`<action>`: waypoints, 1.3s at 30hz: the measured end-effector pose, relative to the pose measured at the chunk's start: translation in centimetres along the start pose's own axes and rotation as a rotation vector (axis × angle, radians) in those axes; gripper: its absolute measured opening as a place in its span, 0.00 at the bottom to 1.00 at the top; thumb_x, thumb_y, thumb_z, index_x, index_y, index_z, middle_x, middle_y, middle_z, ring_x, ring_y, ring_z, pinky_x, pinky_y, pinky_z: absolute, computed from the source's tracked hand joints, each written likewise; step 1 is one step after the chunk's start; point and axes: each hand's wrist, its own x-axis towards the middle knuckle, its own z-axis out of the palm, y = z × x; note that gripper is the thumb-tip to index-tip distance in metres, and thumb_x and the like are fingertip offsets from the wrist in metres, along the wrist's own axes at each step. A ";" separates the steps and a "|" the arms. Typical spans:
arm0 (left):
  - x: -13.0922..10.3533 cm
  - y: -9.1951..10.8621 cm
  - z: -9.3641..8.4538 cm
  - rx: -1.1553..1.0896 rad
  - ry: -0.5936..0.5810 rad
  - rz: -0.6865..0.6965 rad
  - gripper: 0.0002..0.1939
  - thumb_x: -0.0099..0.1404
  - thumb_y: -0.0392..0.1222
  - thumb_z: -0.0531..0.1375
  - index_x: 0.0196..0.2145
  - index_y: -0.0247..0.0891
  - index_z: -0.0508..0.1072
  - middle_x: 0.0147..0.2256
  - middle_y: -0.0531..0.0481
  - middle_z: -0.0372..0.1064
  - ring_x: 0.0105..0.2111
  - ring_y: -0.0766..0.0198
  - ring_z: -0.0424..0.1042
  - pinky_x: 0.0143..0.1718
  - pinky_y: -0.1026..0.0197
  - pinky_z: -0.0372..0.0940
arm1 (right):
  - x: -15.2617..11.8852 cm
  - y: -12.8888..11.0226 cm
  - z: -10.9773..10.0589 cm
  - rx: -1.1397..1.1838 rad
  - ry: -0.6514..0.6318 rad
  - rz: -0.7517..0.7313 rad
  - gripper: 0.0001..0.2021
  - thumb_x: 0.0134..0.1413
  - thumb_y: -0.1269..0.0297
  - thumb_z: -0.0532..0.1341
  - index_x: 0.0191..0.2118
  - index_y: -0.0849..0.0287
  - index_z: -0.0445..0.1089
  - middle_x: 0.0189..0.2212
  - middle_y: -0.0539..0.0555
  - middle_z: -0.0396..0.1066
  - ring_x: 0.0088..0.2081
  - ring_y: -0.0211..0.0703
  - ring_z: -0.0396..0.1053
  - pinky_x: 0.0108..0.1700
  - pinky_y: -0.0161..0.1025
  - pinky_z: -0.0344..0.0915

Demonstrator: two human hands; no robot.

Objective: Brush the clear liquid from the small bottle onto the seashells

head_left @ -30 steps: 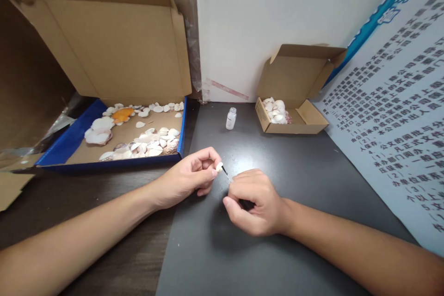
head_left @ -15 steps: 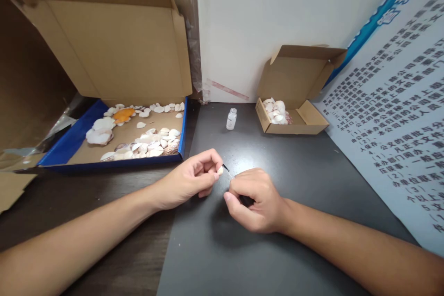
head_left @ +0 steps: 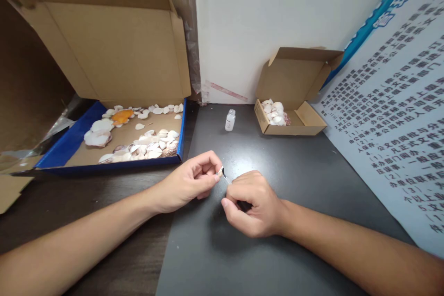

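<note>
Between the thumb and fingers of my left hand (head_left: 190, 179) is a small pale seashell (head_left: 219, 172). My right hand (head_left: 251, 204) is closed on a small brush (head_left: 225, 178) with a thin clear stem and dark bristles. The bristle tip touches or lies right beside the shell. The brush's other end is hidden inside my right fist. Beyond both hands an uncapped small glass bottle (head_left: 229, 121) with white contents stands upright on the dark table (head_left: 208, 259).
On the left, an open blue-edged cardboard box (head_left: 128, 166) holds many seashells (head_left: 152, 144). A smaller open cardboard box (head_left: 294, 129) with white shells (head_left: 275, 112) stands at the back right. A printed sheet (head_left: 388, 148) leans along the right side, and a white panel (head_left: 236, 32) rises behind.
My right hand has shifted slightly left and down, and the brush tip has moved along the shell's edge. My left hand keeps the shell in nearly the same place.
</note>
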 end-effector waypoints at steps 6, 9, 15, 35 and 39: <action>-0.1 0.0 0.1 0.047 -0.011 -0.024 0.11 0.67 0.47 0.59 0.34 0.39 0.61 0.21 0.62 0.51 0.20 0.73 0.49 0.21 0.68 0.47 | 0.1 0.0 0.0 -0.015 0.004 -0.001 0.15 0.48 0.73 0.55 0.18 0.56 0.49 0.14 0.42 0.44 0.16 0.31 0.42 0.20 0.34 0.46; 0.0 0.0 0.1 0.046 -0.008 -0.020 0.11 0.67 0.47 0.59 0.34 0.39 0.61 0.21 0.62 0.52 0.20 0.73 0.49 0.21 0.68 0.47 | 0.1 0.0 0.1 -0.023 -0.009 -0.004 0.15 0.47 0.73 0.55 0.18 0.57 0.48 0.14 0.42 0.44 0.17 0.31 0.42 0.21 0.34 0.45; 0.0 0.0 0.0 0.056 0.000 -0.019 0.11 0.67 0.47 0.59 0.34 0.39 0.61 0.21 0.62 0.52 0.20 0.73 0.50 0.21 0.68 0.47 | 0.1 0.0 0.1 -0.028 -0.017 -0.003 0.15 0.47 0.74 0.55 0.18 0.57 0.48 0.14 0.42 0.43 0.17 0.31 0.41 0.21 0.34 0.44; 0.3 0.2 -0.3 -0.338 -0.004 -0.124 0.10 0.64 0.46 0.62 0.33 0.38 0.65 0.19 0.62 0.46 0.19 0.73 0.43 0.20 0.70 0.51 | 0.2 0.0 -0.1 -0.089 -0.006 0.071 0.16 0.50 0.72 0.55 0.18 0.56 0.48 0.14 0.43 0.46 0.17 0.32 0.43 0.22 0.34 0.44; 0.3 0.2 -0.3 -0.365 0.012 -0.129 0.08 0.64 0.44 0.61 0.34 0.38 0.66 0.19 0.62 0.47 0.20 0.73 0.44 0.20 0.70 0.52 | 0.3 -0.2 -0.1 -0.079 -0.023 -0.022 0.15 0.50 0.73 0.54 0.19 0.56 0.48 0.15 0.43 0.47 0.18 0.33 0.43 0.23 0.35 0.46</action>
